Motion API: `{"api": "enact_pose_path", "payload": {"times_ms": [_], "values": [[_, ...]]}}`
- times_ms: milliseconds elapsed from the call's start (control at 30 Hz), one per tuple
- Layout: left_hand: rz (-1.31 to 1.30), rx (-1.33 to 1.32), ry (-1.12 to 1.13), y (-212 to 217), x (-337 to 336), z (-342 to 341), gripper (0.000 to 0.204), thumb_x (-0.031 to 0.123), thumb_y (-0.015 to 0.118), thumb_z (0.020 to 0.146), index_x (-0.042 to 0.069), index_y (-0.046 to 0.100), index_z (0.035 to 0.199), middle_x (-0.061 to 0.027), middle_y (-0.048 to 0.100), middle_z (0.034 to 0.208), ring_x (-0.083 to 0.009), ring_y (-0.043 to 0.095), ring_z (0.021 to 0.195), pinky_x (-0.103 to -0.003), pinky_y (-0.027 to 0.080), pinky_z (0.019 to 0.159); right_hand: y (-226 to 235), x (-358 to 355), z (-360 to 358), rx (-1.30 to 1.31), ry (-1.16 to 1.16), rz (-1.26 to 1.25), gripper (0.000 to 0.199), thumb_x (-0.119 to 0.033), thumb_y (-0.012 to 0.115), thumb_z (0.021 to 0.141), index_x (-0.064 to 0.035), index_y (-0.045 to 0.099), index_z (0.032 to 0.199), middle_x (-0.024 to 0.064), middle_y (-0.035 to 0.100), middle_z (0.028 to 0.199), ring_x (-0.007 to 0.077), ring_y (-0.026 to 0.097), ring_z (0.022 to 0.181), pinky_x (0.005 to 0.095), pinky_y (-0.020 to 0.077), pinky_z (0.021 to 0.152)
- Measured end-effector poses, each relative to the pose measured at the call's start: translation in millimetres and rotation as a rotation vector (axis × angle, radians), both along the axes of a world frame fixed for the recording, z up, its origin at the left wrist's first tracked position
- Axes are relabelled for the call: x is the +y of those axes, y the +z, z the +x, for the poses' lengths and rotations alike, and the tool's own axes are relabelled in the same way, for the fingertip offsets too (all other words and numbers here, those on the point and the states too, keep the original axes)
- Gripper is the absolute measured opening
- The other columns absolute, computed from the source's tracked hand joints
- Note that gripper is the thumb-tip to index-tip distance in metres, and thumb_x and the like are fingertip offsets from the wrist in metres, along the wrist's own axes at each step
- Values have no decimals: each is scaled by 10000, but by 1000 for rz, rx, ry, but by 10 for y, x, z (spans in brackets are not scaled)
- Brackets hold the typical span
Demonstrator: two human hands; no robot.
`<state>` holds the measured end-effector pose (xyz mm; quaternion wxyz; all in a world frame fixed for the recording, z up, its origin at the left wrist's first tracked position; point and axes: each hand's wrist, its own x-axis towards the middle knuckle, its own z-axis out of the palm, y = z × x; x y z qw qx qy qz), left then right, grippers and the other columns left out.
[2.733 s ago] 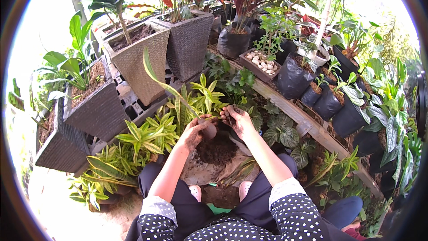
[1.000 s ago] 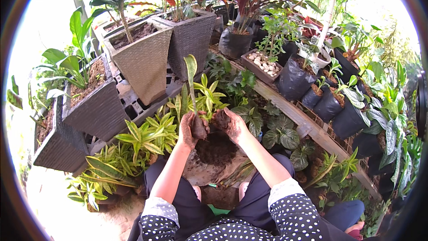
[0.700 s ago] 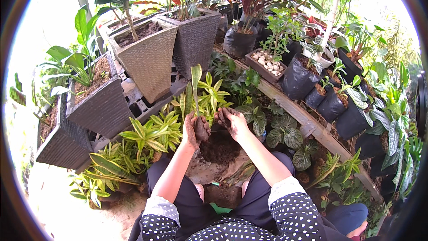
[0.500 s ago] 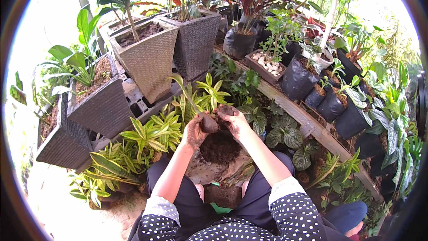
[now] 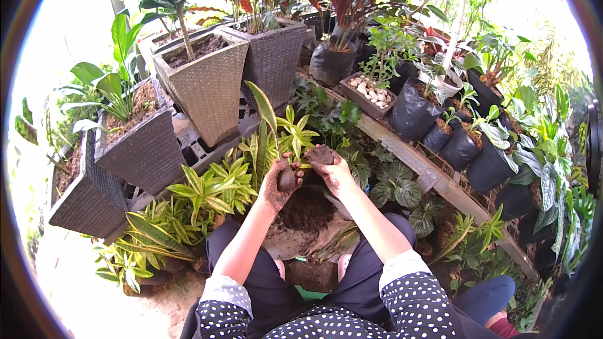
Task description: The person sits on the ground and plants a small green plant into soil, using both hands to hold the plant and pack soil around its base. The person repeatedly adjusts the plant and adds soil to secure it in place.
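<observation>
My left hand (image 5: 272, 189), smeared with soil, is closed around the root ball (image 5: 286, 180) of a small plant. One long yellow-edged leaf (image 5: 264, 108) stands up from it, like a snake plant's. My right hand (image 5: 339, 177), also dirty, is closed on a dark clump of soil (image 5: 321, 155). A narrow gap separates the two hands. Below them, between my knees, dark loose soil (image 5: 306, 210) is heaped on a pale, dirty sheet (image 5: 282, 243).
Yellow-green leafy plants (image 5: 217, 191) crowd the left. Tall tapered planters (image 5: 204, 91) stand behind them. A wooden rail (image 5: 433, 182) slants along the right, with black plant bags (image 5: 414, 110) and a stone-filled tray (image 5: 370, 95) beyond. Another person's knee (image 5: 487, 307) shows at lower right.
The plant in my left hand has tipped more upright, its leaf now reaching higher. My left hand has turned and the fingers show more. My right hand still holds the soil clump.
</observation>
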<state>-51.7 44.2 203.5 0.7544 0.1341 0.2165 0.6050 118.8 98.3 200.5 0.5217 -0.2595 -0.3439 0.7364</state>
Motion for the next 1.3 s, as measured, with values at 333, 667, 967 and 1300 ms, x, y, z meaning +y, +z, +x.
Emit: {"api": "enact_pose_path", "payload": {"times_ms": [333,667,967,1300], "values": [[-85,159,0,131,-63,12,470,565,413,880,118,534,962,-36,527,722,-210,529,614,-324,445,567,-15,-64,101,24,4,-68,388,55,664,762,17,535,1125,102,615,1085,204,616,964,296,499,825],[19,231,22,-85,-135,-19,521,526,322,916,44,511,856,-103,548,685,-260,561,619,-384,480,611,110,-412,214,-188,-4,-50,273,-20,698,769,-14,582,1016,94,660,949,206,649,857,318,517,781],[90,291,-80,33,-291,104,438,350,374,937,26,451,1222,-163,561,1108,-301,596,940,-450,500,841,177,-485,507,-197,-156,-80,249,-28,711,758,-45,601,981,46,663,873,173,649,793,285,514,686],[47,-15,-79,96,-644,343,367,330,422,904,66,512,1143,-112,592,966,-297,601,882,-416,506,778,251,-912,371,47,-204,-54,292,-189,627,862,-27,552,1093,78,626,988,200,624,896,343,503,798]]}}
